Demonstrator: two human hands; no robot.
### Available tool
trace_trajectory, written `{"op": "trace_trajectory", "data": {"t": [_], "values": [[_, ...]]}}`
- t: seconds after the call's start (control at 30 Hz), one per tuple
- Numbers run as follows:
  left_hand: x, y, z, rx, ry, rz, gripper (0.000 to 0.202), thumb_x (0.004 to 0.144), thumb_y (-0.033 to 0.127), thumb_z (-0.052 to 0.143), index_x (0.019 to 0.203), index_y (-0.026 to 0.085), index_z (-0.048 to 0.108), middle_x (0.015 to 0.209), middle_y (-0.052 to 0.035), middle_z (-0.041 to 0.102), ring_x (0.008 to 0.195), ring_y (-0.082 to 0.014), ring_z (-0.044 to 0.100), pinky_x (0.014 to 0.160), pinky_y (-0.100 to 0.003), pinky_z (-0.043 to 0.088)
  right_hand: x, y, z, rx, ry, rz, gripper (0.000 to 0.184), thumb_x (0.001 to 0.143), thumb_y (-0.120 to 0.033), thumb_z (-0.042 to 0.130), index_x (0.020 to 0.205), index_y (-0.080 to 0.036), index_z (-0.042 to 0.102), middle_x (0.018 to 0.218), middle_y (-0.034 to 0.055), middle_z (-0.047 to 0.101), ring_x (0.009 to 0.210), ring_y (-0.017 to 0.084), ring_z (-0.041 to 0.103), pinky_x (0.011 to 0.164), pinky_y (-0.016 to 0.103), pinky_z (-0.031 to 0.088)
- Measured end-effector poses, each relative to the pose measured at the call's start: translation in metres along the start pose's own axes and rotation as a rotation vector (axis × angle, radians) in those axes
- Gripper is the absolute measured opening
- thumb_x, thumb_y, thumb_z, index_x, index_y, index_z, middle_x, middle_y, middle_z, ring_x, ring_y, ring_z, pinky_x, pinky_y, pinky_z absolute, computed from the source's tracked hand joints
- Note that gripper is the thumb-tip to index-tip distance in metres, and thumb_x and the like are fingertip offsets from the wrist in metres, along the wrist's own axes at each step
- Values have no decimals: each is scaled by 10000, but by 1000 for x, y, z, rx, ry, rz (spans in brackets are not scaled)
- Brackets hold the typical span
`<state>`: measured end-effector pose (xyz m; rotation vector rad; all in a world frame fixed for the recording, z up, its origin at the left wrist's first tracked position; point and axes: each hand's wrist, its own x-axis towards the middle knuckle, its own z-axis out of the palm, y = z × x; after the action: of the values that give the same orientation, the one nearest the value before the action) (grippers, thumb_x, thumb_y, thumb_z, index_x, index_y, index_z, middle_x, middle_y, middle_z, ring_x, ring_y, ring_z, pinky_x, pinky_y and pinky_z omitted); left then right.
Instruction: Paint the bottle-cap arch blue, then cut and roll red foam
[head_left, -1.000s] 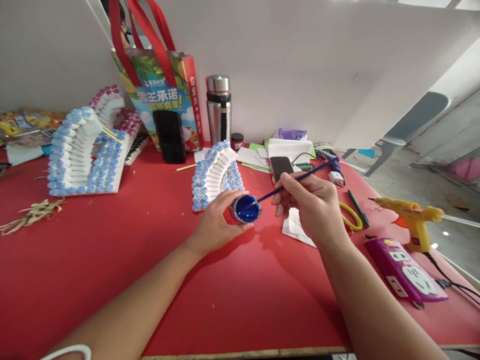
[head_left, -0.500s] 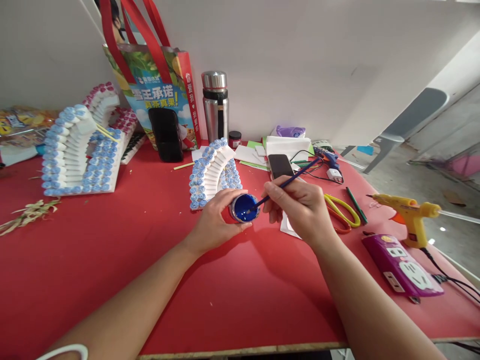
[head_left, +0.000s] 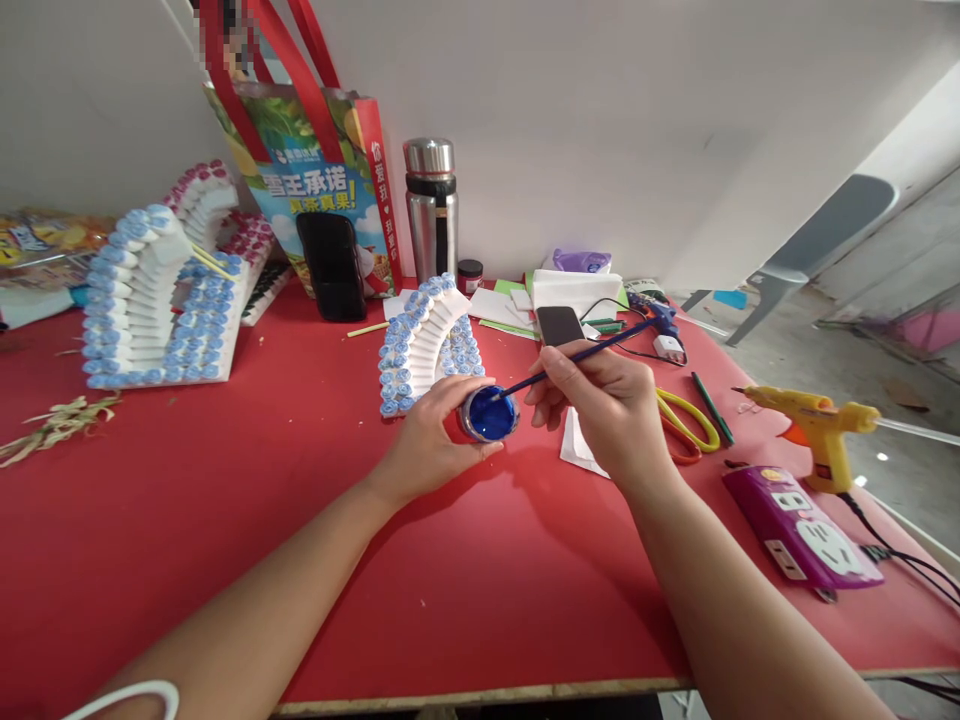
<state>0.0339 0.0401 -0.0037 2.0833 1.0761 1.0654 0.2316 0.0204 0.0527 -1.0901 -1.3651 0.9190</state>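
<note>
My left hand [head_left: 435, 432] is wrapped round a small jar of blue paint [head_left: 489, 420], its open mouth tilted up toward me. Between the fingers of my right hand [head_left: 604, 405] is a thin dark blue paintbrush [head_left: 551, 373]. The brush tip lies at the jar's mouth, near the upper rim. Just behind the jar stands a white curved model [head_left: 431, 345] edged with rows of blue-and-white rolled pieces; my left hand hides its lower right part. A folded white paper [head_left: 581, 448] lies partly beneath my right hand.
On the red table [head_left: 450, 580], a yellow glue gun [head_left: 814, 425] and a purple power strip [head_left: 802, 530] are at right, beside pliers-like yellow and orange handles [head_left: 694, 425]. A larger blue-edged model [head_left: 157, 300], a phone [head_left: 331, 267], a shopping bag [head_left: 300, 150] and a steel flask [head_left: 431, 210] stand behind.
The brush tip has lifted from deep in the paint to the jar's upper rim. My right hand has shifted slightly right, and the brush lies flatter. My left hand keeps its place.
</note>
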Motion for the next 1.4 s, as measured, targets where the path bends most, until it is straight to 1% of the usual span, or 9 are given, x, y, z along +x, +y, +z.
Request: {"op": "trace_trajectory", "data": {"t": [0.13, 0.23, 0.33, 0.73, 0.87, 0.93, 1.03, 1.13, 1.4], "values": [[0, -1, 0, -1, -8, -8, 577, 711, 262, 824, 1248, 252, 612, 1295, -69, 641, 1231, -269, 597, 1101, -432, 466, -3, 1, -1, -173, 0, -80, 311, 926, -432, 621, 775, -163, 659, 653, 26, 673, 495, 124, 608, 488, 258, 485], [0, -2, 1, -4, -15, 1, 570, 722, 265, 819, 1251, 250, 607, 1298, -73, 636, 1237, -267, 589, 1098, -435, 466, -5, 4, 1, -302, -64, -102, 328, 935, -406, 608, 713, -166, 628, 597, 9, 641, 464, 104, 566, 468, 237, 441], [0, -2, 2, -1, -33, 39, 574, 725, 247, 812, 1256, 247, 595, 1282, -73, 637, 1222, -262, 589, 1079, -427, 474, -6, 7, 4, -252, -144, -66, 327, 953, -404, 583, 734, -165, 629, 599, 3, 640, 464, 102, 569, 461, 227, 431], [1, 0, 2, 13, -82, 26, 562, 705, 231, 817, 1228, 231, 613, 1254, -60, 651, 1194, -248, 601, 1063, -397, 473, -6, 7, 2, -283, -132, -101, 321, 955, -397, 587, 745, -158, 633, 606, 8, 636, 471, 100, 561, 474, 230, 419], [1, -1, 2, 16, -91, 23, 568, 703, 236, 818, 1232, 234, 611, 1263, -65, 649, 1201, -252, 597, 1065, -405, 472, -5, 7, 1, -208, -140, -94, 315, 964, -409, 574, 778, -162, 635, 640, 12, 655, 497, 108, 588, 498, 234, 450], [1, -1, 1, 18, -97, 21, 562, 703, 239, 817, 1228, 237, 613, 1263, -64, 651, 1201, -256, 598, 1067, -412, 470, -5, 7, 1, -252, -130, -108, 310, 958, -400, 586, 763, -163, 631, 629, 8, 648, 487, 102, 576, 493, 232, 441], [1, 0, 1, 21, -110, 11, 542, 699, 231, 813, 1206, 234, 621, 1262, -59, 654, 1198, -255, 600, 1067, -408, 472, -5, 7, 1, -287, -208, -114, 321, 964, -396, 577, 749, -164, 631, 619, 6, 643, 489, 98, 566, 492, 231, 426], [1, 1, 1, 23, -114, 8, 539, 698, 226, 809, 1204, 231, 621, 1255, -54, 658, 1196, -250, 601, 1067, -396, 472, -6, 7, 1, -308, -160, -158, 307, 968, -395, 571, 785, -160, 644, 655, 18, 656, 523, 103, 581, 517, 233, 443], [1, 2, 2, 24, -118, 8, 557, 694, 230, 805, 1218, 233, 613, 1246, -46, 657, 1179, -244, 607, 1054, -379, 477, -7, 5, -1, -399, -194, -181, 342, 974, -386, 555, 731, -158, 628, 658, 23, 648, 508, 94, 542, 506, 237, 414]]}}
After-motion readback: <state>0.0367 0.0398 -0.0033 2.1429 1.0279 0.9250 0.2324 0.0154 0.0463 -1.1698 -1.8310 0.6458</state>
